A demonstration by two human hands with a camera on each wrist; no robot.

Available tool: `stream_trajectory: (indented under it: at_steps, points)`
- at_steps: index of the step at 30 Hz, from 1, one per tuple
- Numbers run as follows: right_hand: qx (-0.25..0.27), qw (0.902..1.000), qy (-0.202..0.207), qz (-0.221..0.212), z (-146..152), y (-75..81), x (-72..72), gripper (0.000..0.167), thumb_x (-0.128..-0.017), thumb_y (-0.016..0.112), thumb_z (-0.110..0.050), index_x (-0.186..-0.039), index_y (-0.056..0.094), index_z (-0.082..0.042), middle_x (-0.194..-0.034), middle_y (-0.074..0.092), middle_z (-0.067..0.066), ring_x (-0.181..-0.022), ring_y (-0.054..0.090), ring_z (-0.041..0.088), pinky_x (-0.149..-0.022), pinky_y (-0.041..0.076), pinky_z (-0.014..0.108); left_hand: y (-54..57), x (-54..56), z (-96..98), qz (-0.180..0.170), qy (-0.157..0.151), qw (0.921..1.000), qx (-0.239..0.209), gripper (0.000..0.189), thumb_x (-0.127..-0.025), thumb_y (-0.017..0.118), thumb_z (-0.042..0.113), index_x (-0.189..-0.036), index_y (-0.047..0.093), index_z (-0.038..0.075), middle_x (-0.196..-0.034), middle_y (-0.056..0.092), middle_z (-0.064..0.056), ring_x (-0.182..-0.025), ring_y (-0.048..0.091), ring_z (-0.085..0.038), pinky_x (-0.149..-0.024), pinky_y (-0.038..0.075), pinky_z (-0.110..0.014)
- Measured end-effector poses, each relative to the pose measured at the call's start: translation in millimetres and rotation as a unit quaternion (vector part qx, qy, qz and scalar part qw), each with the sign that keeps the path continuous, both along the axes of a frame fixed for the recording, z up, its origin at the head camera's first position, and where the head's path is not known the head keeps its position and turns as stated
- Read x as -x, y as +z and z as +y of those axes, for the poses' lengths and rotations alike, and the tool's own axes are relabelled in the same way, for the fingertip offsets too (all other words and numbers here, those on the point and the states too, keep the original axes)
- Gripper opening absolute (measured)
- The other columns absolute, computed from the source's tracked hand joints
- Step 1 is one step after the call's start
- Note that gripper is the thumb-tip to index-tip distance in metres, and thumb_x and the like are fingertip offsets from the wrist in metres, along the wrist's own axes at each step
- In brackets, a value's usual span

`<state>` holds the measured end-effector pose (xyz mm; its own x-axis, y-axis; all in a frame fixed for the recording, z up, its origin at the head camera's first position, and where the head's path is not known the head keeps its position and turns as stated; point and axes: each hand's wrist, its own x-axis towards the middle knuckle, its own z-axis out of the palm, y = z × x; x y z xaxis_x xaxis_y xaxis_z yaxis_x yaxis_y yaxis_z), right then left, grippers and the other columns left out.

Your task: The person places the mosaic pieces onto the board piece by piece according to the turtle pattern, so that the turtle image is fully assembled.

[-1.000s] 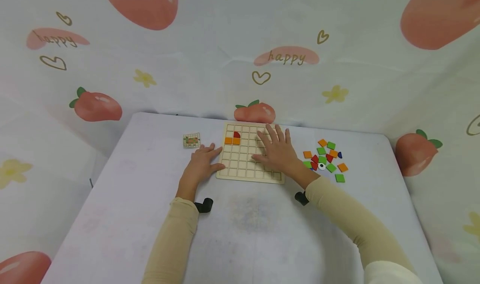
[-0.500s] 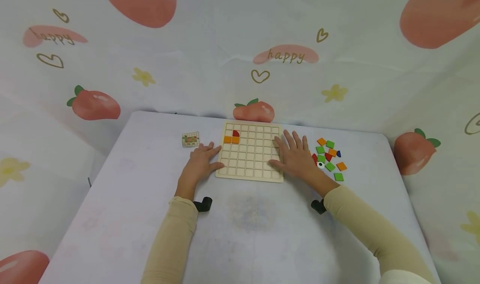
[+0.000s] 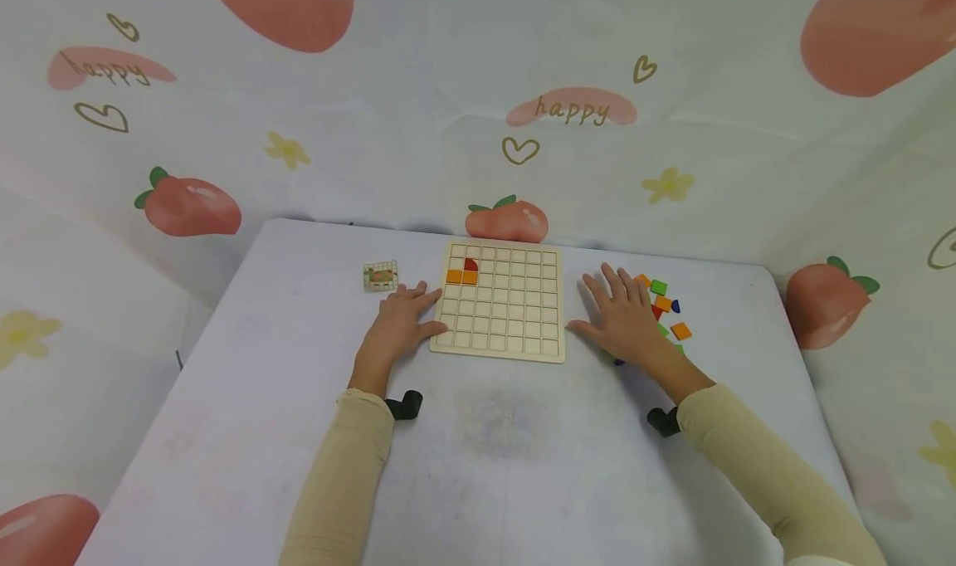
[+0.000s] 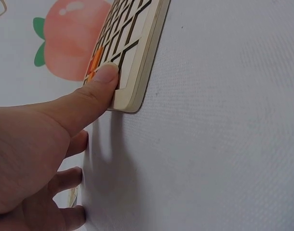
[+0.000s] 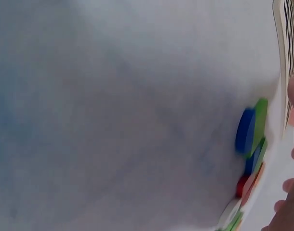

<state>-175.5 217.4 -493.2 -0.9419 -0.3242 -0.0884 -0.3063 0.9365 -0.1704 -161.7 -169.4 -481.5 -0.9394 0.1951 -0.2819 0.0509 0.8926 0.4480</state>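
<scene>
A wooden grid board [image 3: 515,309] lies flat at the back middle of the table. Two orange square tiles [image 3: 461,277] and a red quarter-round tile [image 3: 470,264] sit in its upper left cells. My left hand [image 3: 398,325] rests at the board's left edge, and in the left wrist view its thumb [image 4: 106,73] lies on the board's corner. To the right of the board, my right hand [image 3: 623,321] hovers with spread fingers over loose coloured tiles [image 3: 663,304], covering part of them. Nothing shows in its grasp.
A small pattern card [image 3: 380,275] lies left of the board, near the left fingertips. In the right wrist view, blue tiles [image 5: 245,130], a green tile [image 5: 259,122] and others lie beside the board. A fruit-printed cloth [image 3: 418,118] hangs behind the white table [image 3: 485,483].
My right hand has moved right, from over the board to over the loose tiles. My left hand has stayed at the board's left edge.
</scene>
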Motion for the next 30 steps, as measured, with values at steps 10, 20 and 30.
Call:
stream_trajectory:
  at_steps: [10,20,30]
  points:
    - [0.046,0.9986,-0.021,-0.012,29.9,-1.5,-2.6,0.072,-0.101,0.058,-0.048,-0.156,0.034,-0.009,-0.164,0.023,0.028,-0.152,0.013,0.054,-0.12,0.011,0.074,-1.4,0.2,0.2,-0.002,0.002,1.0,-0.001,0.076,-0.095,0.07,0.043,-0.159,0.037,0.021,-0.17,0.025,-0.013,-0.158,0.01,-0.048,-0.126,0.01,-0.068]
    - [0.082,0.9959,-0.023,0.029,43.1,-4.3,-0.9,0.041,-0.102,0.063,-0.025,-0.139,0.057,-0.009,-0.149,0.045,0.024,-0.138,0.033,0.053,-0.106,0.031,0.072,-2.5,-0.4,0.1,-0.001,0.006,1.0,0.001,0.076,-0.094,0.071,0.043,-0.159,0.037,0.022,-0.17,0.025,-0.012,-0.158,0.01,-0.046,-0.126,0.01,-0.068]
    - [0.094,0.9948,-0.03,0.026,46.3,-6.3,1.5,0.03,-0.1,0.065,-0.021,-0.127,0.067,-0.009,-0.146,0.048,0.024,-0.137,0.033,0.054,-0.105,0.03,0.071,-2.5,-0.4,-0.1,-0.001,0.009,1.0,-0.004,0.076,-0.094,0.071,0.043,-0.159,0.037,0.023,-0.17,0.025,-0.011,-0.158,0.01,-0.047,-0.126,0.008,-0.068]
